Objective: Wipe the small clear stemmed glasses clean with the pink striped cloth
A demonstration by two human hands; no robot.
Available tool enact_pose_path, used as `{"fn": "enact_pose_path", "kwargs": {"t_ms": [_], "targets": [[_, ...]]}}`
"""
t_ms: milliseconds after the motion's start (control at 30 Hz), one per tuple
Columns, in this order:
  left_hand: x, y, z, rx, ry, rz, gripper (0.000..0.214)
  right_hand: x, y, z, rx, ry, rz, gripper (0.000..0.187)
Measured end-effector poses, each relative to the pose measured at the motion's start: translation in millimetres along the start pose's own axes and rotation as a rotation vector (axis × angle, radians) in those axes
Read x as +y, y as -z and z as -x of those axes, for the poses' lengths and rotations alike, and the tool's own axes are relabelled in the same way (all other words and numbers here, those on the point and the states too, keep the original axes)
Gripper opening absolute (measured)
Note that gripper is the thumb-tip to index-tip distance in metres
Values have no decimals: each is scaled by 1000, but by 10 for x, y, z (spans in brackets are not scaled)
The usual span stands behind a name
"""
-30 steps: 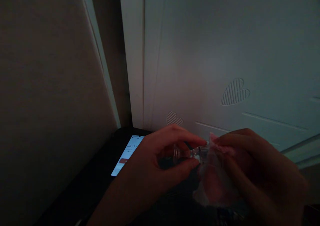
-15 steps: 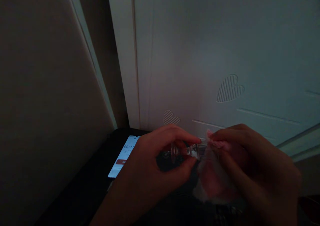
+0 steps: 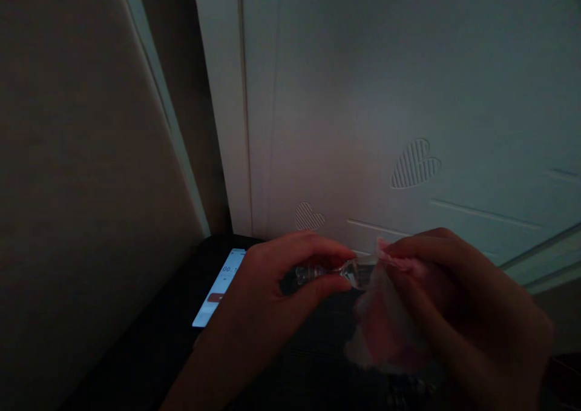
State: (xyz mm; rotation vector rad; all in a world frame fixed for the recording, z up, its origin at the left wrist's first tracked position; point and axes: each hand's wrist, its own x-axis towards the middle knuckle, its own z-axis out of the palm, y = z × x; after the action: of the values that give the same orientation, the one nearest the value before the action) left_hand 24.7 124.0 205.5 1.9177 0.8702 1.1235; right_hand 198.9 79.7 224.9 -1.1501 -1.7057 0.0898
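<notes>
Between the thumb and fingers of my left hand (image 3: 272,296) lies a small clear glass-like piece (image 3: 351,273), held sideways, with a narrow waist and a ringed end. Its right end meets a thin, pink and white cloth (image 3: 385,332). My right hand (image 3: 467,302) pinches a gathered fold of that cloth, and the rest hangs down below the fingers. The dim light hides the exact kind of the clear piece.
A lit phone (image 3: 220,290) showing a timer lies on the dark surface (image 3: 154,338), partly behind my left hand. Behind stands a pale panel (image 3: 345,108) with embossed hearts. Small shiny things (image 3: 406,390) sit low, near my right wrist.
My left hand has shifted slightly left with the clear piece, and more of its right end shows. The cloth stays pinched in my right hand.
</notes>
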Motion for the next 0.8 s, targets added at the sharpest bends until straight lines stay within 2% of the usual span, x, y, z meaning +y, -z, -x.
{"fn": "enact_pose_path", "kwargs": {"t_ms": [133, 467, 800], "targets": [[13, 24, 28, 46, 16, -31, 13, -36, -13, -14, -65, -2, -77, 21], [50, 87, 49, 218, -13, -55, 13, -79, -57, -23, -60, 42, -173, 27], [38, 51, 76, 181, 75, 176, 14, -20, -69, 48, 42, 59, -200, 28]]}}
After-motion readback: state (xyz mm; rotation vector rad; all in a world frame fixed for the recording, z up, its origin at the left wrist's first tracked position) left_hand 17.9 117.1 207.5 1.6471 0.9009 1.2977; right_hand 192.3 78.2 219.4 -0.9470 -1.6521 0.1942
